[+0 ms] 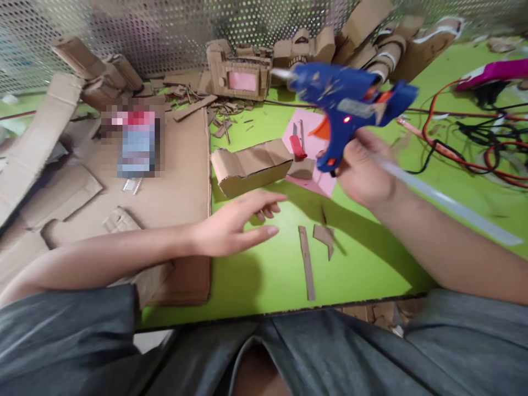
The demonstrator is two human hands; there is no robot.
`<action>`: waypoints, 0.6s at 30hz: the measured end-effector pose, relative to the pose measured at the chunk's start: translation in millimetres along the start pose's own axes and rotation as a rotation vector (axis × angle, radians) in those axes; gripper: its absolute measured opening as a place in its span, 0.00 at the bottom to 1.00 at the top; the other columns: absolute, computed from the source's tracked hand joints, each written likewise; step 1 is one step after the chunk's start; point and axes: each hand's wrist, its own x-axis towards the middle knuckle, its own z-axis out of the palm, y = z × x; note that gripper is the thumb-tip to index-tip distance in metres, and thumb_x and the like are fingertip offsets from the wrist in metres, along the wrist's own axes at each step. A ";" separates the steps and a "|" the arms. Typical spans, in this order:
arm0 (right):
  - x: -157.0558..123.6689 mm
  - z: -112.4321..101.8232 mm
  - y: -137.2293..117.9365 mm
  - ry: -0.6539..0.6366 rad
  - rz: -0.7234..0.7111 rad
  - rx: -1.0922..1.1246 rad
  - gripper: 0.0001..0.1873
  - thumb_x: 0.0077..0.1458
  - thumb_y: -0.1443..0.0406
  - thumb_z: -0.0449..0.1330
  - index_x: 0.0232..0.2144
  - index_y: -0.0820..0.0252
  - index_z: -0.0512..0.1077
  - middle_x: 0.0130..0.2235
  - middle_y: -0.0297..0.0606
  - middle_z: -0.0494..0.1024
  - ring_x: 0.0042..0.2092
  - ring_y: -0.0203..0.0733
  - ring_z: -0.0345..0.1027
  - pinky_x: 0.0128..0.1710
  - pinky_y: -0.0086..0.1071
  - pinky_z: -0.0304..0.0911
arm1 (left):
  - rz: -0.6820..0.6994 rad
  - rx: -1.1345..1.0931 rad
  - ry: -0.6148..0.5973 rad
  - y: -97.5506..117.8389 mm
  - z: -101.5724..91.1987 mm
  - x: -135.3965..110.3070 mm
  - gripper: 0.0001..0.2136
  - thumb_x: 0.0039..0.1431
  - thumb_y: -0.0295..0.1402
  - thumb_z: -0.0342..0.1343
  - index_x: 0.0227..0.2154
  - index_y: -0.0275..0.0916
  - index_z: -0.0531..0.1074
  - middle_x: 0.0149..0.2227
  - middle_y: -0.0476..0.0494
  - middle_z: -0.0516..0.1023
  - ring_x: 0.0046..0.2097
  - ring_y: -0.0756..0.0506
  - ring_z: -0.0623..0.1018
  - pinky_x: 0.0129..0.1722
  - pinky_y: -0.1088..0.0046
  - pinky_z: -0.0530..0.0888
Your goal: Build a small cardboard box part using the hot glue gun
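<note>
A blue hot glue gun (pixel 338 93) with an orange trigger is raised over the table in my right hand (pixel 367 170). Its nozzle points left, a red light glows on its body, and a long glue stick (pixel 454 203) passes by my forearm. My left hand (pixel 239 223) hovers above the green table with fingers apart and holds nothing. Just beyond it lies a folded cardboard piece (pixel 253 165) with a curved end. A pink sheet (pixel 330 184) sits right of that, bearing a red-handled cutter (pixel 297 146) and a cardboard scrap.
A large cardboard sheet (pixel 181 165) covers the left side. Cardboard models, one a small box with a pink panel (pixel 242 81), line the perforated back screen (pixel 173 33). Tangled wires (pixel 482 143) lie right. A cardboard strip (pixel 306 264) and scrap (pixel 324 236) lie near the front edge.
</note>
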 end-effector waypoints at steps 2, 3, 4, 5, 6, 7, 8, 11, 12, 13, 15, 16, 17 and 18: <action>-11.7 29.0 -3.9 -0.080 0.009 0.119 0.34 0.61 0.25 0.67 0.47 0.42 0.78 0.38 0.34 0.80 0.41 0.54 0.80 0.43 0.50 0.79 | -0.127 -0.188 0.108 -10.5 9.8 10.2 0.27 0.76 0.52 0.69 0.68 0.40 0.77 0.58 0.33 0.87 0.51 0.42 0.88 0.52 0.65 0.88; -17.0 41.0 -4.3 -0.111 0.011 0.164 0.33 0.63 0.26 0.67 0.45 0.43 0.79 0.39 0.34 0.81 0.41 0.53 0.80 0.43 0.49 0.80 | -0.142 -0.217 0.125 -14.6 14.2 15.2 0.30 0.77 0.57 0.68 0.67 0.40 0.77 0.59 0.32 0.86 0.51 0.42 0.88 0.50 0.66 0.88; -21.6 51.1 -4.2 -0.130 0.012 0.201 0.31 0.66 0.28 0.68 0.45 0.43 0.80 0.40 0.34 0.82 0.42 0.52 0.81 0.44 0.49 0.81 | -0.150 -0.246 0.142 -17.8 18.2 19.8 0.32 0.76 0.61 0.67 0.66 0.40 0.77 0.59 0.32 0.86 0.51 0.42 0.87 0.49 0.66 0.87; -25.4 59.4 -4.0 -0.146 0.013 0.231 0.29 0.67 0.31 0.68 0.47 0.44 0.82 0.42 0.34 0.83 0.43 0.52 0.81 0.45 0.49 0.81 | -0.149 -0.261 0.159 -20.2 21.7 23.6 0.34 0.75 0.65 0.66 0.64 0.40 0.76 0.58 0.32 0.85 0.51 0.42 0.87 0.47 0.66 0.87; -28.4 66.0 -4.3 -0.153 0.009 0.258 0.27 0.68 0.32 0.69 0.48 0.43 0.83 0.43 0.34 0.84 0.44 0.52 0.81 0.46 0.50 0.82 | -0.151 -0.278 0.179 -22.0 24.8 26.8 0.35 0.73 0.68 0.65 0.62 0.40 0.76 0.57 0.33 0.85 0.51 0.42 0.87 0.46 0.67 0.87; -30.7 71.3 -5.4 -0.158 -0.002 0.279 0.26 0.68 0.33 0.70 0.49 0.42 0.84 0.44 0.34 0.85 0.46 0.53 0.82 0.48 0.50 0.82 | -0.155 -0.293 0.205 -23.3 27.5 29.1 0.35 0.72 0.70 0.65 0.59 0.41 0.75 0.55 0.34 0.85 0.49 0.42 0.87 0.46 0.67 0.86; -32.6 75.7 -7.6 -0.156 -0.019 0.288 0.25 0.68 0.34 0.72 0.49 0.42 0.85 0.45 0.35 0.85 0.48 0.54 0.82 0.51 0.50 0.83 | -0.159 -0.305 0.232 -24.2 30.0 30.7 0.36 0.71 0.71 0.65 0.57 0.42 0.74 0.53 0.36 0.84 0.48 0.43 0.86 0.45 0.67 0.86; -38.2 84.6 -20.9 -0.140 -0.065 0.269 0.23 0.67 0.34 0.74 0.47 0.39 0.87 0.52 0.37 0.86 0.52 0.55 0.82 0.50 0.49 0.84 | -0.173 -0.326 0.288 -24.9 35.4 31.5 0.36 0.67 0.73 0.68 0.52 0.44 0.70 0.48 0.42 0.82 0.41 0.46 0.84 0.40 0.69 0.85; -40.3 86.2 -26.3 -0.142 -0.068 0.258 0.23 0.68 0.34 0.73 0.48 0.39 0.87 0.54 0.37 0.86 0.51 0.54 0.82 0.46 0.49 0.85 | -0.179 -0.328 0.292 -24.2 36.5 30.7 0.36 0.67 0.73 0.68 0.51 0.44 0.69 0.46 0.43 0.82 0.38 0.47 0.84 0.37 0.69 0.84; -42.2 86.9 -31.5 -0.140 -0.068 0.235 0.23 0.68 0.33 0.72 0.49 0.38 0.87 0.55 0.37 0.86 0.49 0.54 0.81 0.43 0.48 0.84 | -0.185 -0.327 0.292 -23.1 37.3 29.3 0.36 0.67 0.73 0.69 0.51 0.44 0.69 0.45 0.44 0.82 0.36 0.47 0.83 0.35 0.70 0.83; -44.4 85.2 -39.4 -0.116 -0.094 0.131 0.26 0.70 0.30 0.69 0.51 0.36 0.87 0.53 0.38 0.85 0.50 0.55 0.81 0.46 0.51 0.85 | -0.197 -0.312 0.287 -20.0 37.9 25.7 0.34 0.68 0.71 0.69 0.47 0.43 0.71 0.40 0.45 0.82 0.34 0.47 0.83 0.34 0.70 0.82; -44.1 82.7 -41.6 -0.091 -0.125 0.054 0.28 0.70 0.28 0.66 0.51 0.36 0.88 0.51 0.39 0.85 0.51 0.56 0.81 0.52 0.55 0.85 | -0.203 -0.300 0.284 -18.3 37.9 23.6 0.33 0.69 0.70 0.68 0.45 0.42 0.71 0.38 0.45 0.82 0.35 0.46 0.84 0.34 0.70 0.82; -42.7 79.1 -42.8 -0.059 -0.156 -0.021 0.30 0.71 0.27 0.64 0.50 0.36 0.88 0.49 0.39 0.85 0.53 0.58 0.81 0.57 0.59 0.84 | -0.209 -0.287 0.282 -16.7 37.9 21.6 0.32 0.70 0.70 0.68 0.43 0.42 0.72 0.38 0.45 0.82 0.35 0.46 0.84 0.35 0.70 0.83; -40.4 74.8 -43.0 -0.026 -0.183 -0.080 0.32 0.72 0.26 0.62 0.49 0.37 0.88 0.47 0.40 0.85 0.54 0.59 0.81 0.61 0.61 0.82 | -0.217 -0.276 0.280 -15.5 37.8 19.7 0.33 0.71 0.70 0.67 0.42 0.42 0.72 0.38 0.45 0.82 0.36 0.45 0.85 0.35 0.70 0.83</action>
